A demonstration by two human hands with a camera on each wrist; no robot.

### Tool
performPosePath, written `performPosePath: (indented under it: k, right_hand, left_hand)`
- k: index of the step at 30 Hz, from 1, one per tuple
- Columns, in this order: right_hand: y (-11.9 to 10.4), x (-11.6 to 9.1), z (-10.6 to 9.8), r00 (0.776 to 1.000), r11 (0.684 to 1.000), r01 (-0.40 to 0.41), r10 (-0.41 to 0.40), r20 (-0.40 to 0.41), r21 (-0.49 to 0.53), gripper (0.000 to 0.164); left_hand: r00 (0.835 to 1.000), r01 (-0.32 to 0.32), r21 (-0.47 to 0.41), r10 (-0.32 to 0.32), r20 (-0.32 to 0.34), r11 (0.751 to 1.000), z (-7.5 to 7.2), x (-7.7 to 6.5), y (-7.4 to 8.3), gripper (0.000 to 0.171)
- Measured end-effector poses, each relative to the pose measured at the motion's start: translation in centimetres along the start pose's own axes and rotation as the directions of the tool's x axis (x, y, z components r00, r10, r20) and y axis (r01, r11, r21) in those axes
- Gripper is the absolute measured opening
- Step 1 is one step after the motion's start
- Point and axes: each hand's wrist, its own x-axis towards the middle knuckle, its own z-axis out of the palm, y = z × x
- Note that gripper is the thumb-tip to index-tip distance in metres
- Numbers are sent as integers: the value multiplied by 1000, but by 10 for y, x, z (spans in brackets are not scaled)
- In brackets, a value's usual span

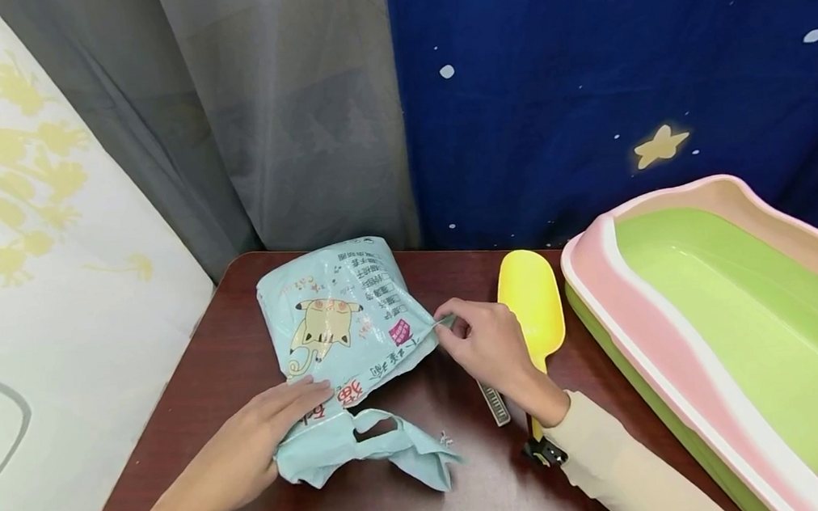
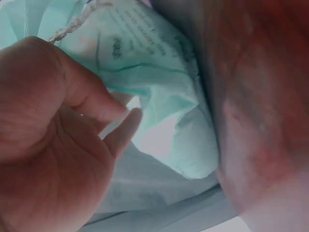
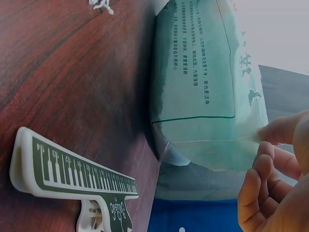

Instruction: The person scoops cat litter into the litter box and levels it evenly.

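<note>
A light-blue bag of cat litter [image 1: 339, 294], printed with a cat and red characters, lies on the table with its top edge towards me. My right hand [image 1: 485, 342] pinches its right corner between thumb and fingertips, drawing the film taut. My left hand [image 1: 285, 424] grips the lower left edge, fingers over the printed side; in the left wrist view its thumb and fingertips meet at the film [image 2: 169, 77]. From there a torn top strip [image 1: 411, 446] with a handle hole hangs loose across the table. A twisted white thread [image 2: 77, 21] shows above that hand.
A yellow scoop [image 1: 530, 302] lies beyond my right hand. Partly under that wrist is a white clip with dark ruler-like marks [image 3: 82, 169]. A pink and green litter box [image 1: 745, 340] stands at the right. White thread bits [image 1: 445, 439] lie near the strip. Curtains [image 1: 295, 119] hang behind.
</note>
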Motion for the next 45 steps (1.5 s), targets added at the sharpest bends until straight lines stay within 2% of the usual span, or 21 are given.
performPosePath:
  k: [3,7,9,14,19,21,25,30,36,45]
  right_hand:
    - [1,1,0,1000,1000,-5,5,-4,-14,6]
    - [2,2,-1,1000,1000,-7,7,-6,-24,7]
    - [2,3,-1,1000,1000,-10,10,-8,-24,7]
    - [4,2,-4,1000,999,-22,22,-14,-25,7]
    - [5,3,-4,999,999,-36,36,-14,-22,7]
    - [6,3,-3,999,999,-41,40,-16,-18,7]
    - [6,3,-1,998,999,-53,52,-30,-3,7]
    - [4,4,-1,998,999,-40,41,-52,23,4]
    - [2,6,1,997,999,18,-15,-71,47,9]
    - [1,5,2,999,999,22,-20,-41,43,10]
  left_hand:
    - [1000,-21,14,21,3,1000,-7,6,-5,72]
    - [997,-67,24,68,-35,997,-14,15,-13,65]
    - [995,-77,33,78,-56,997,-17,20,-15,56]
    - [995,-85,55,88,-53,995,-25,38,-8,39]
    - [992,-126,71,123,41,989,-25,57,2,50]
    - [987,-144,76,137,90,987,-24,62,5,57]
    - [975,-171,75,158,158,982,-20,67,11,59]
    - [966,-190,73,172,194,979,-13,71,14,58]
    - [962,-176,68,157,222,982,-9,75,17,62]
    - [958,-151,87,124,257,985,-7,79,19,63]
